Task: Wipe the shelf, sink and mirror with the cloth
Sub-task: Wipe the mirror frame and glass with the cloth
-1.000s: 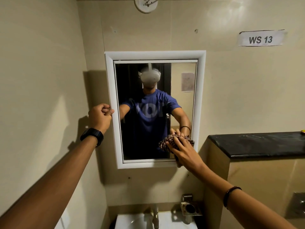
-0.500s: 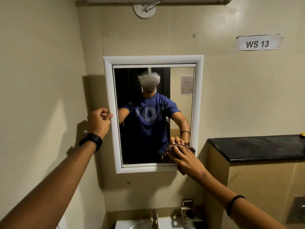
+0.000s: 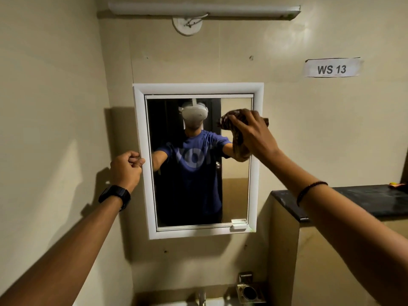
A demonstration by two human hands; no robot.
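Cloth [image 3: 238, 145] on mirror [image 3: 235, 199] — label [image 3: 332, 68] "WS 13"

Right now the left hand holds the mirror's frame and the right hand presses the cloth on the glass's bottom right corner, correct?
Not quite: the head view shows the right hand holding the cloth against the upper right of the mirror, not the bottom right. The left hand does grip the mirror's left edge.

The person wears a black watch [image 3: 114, 196] behind the left hand [image 3: 125, 168], a dark beaded bracelet [image 3: 310, 191] behind the right hand [image 3: 254, 135], and a blue T-shirt [image 3: 192, 173].
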